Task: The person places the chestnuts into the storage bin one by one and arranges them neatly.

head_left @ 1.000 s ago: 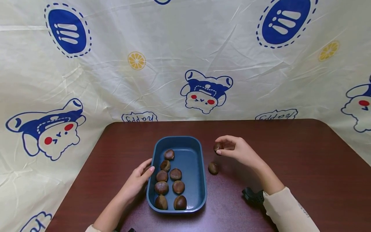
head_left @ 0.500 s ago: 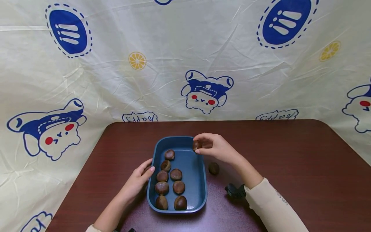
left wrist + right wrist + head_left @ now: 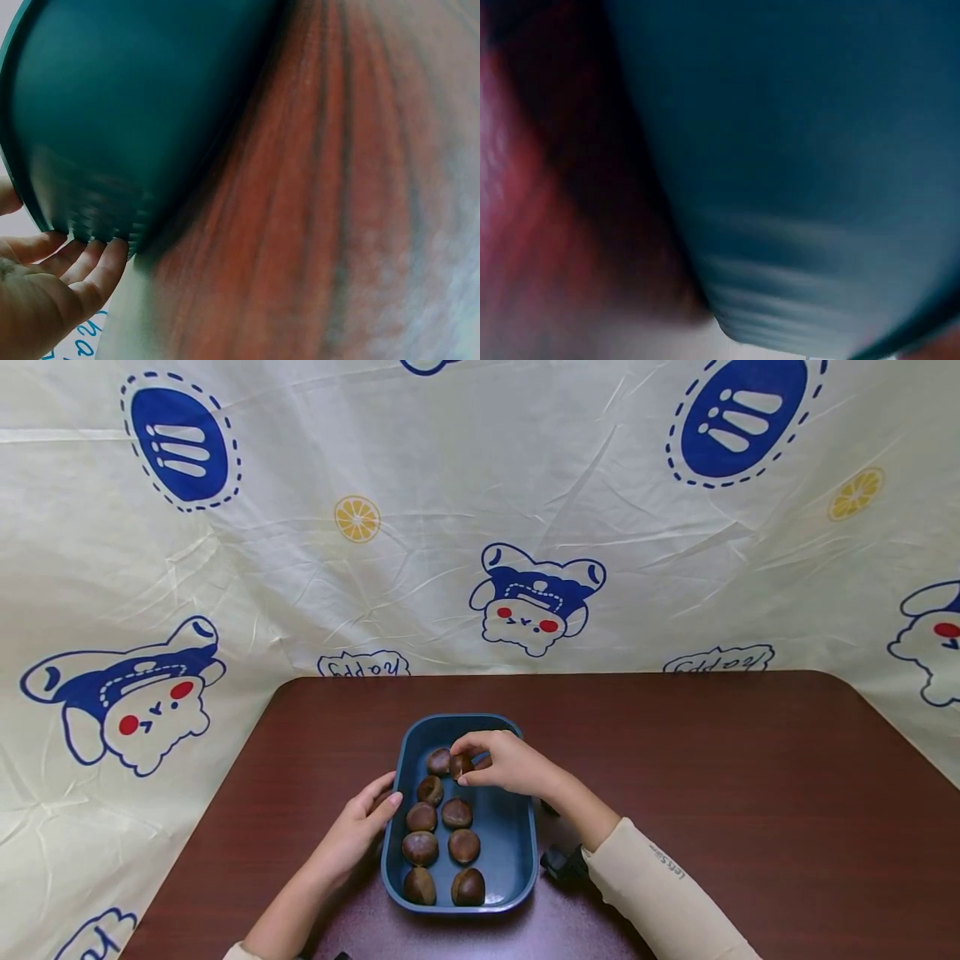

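Note:
A blue rectangular container point(image 3: 501, 881) stands on the table, with several brown chestnuts in it, mostly in two columns toward its left half. My left hand point(image 3: 358, 827) holds the container's left side, the thumb at the rim; the left wrist view shows the fingertips point(image 3: 112, 251) against its outer wall. My right hand point(image 3: 506, 764) pinches a chestnut point(image 3: 461, 767) between thumb and fingers inside the far part of the container. That chestnut is close beside the farthest one point(image 3: 438, 762) on the left. The right wrist view is blurred and shows mainly the container's outer wall point(image 3: 780, 150).
Another chestnut point(image 3: 549, 809) lies on the table right of the container, mostly hidden by my right forearm. A dark wrist device point(image 3: 564, 865) hangs under the right sleeve. The brown table point(image 3: 712, 777) ends at a white patterned cloth point(image 3: 420, 593) behind.
My right hand has carried the pinched chestnut leftward from beside the container, over its right rim and into it, next to the farthest chestnut. The left hand has stayed in place.

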The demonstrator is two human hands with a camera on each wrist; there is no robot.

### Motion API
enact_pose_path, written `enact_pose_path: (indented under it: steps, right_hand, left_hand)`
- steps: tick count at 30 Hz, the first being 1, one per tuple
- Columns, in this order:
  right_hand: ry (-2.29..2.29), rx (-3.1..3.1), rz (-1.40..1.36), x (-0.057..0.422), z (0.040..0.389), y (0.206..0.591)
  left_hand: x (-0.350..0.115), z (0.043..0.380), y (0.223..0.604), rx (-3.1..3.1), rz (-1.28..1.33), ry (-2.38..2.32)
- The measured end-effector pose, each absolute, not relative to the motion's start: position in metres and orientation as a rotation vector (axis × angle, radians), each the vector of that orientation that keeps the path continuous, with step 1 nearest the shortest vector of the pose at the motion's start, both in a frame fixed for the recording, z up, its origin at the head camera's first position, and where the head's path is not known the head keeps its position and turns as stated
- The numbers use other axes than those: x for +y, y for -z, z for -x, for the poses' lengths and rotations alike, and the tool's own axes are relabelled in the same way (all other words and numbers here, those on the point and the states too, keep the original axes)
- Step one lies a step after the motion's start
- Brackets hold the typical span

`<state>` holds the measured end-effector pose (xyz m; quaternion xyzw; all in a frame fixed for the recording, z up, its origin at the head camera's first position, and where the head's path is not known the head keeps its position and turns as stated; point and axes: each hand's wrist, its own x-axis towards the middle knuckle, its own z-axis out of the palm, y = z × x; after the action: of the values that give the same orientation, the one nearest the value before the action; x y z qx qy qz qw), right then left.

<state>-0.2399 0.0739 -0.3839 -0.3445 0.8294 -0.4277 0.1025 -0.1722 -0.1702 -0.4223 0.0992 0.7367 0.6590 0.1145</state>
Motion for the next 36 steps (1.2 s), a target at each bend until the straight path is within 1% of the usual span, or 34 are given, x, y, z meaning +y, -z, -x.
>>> enact_pose_path:
  steps: [12, 20, 29, 36]
  right_hand:
    - [0.92, 2.487, 1.041, 0.062, 0.238, 0.386]
    - [0.815, 2.487, 1.047, 0.06, 0.236, 0.388]
    - [0.86, 2.508, 1.041, 0.061, 0.236, 0.39]
    - [1.011, 2.47, 1.058, 0.063, 0.237, 0.39]
  left_hand:
    - [-0.17, 0.172, 0.424, 2.145, -0.294, -1.951]
    - [-0.17, 0.172, 0.423, 2.15, -0.3, -1.95]
    - [-0.17, 0.171, 0.422, 2.149, -0.31, -1.947]
    - [-0.169, 0.171, 0.421, 2.148, -0.314, -1.942]
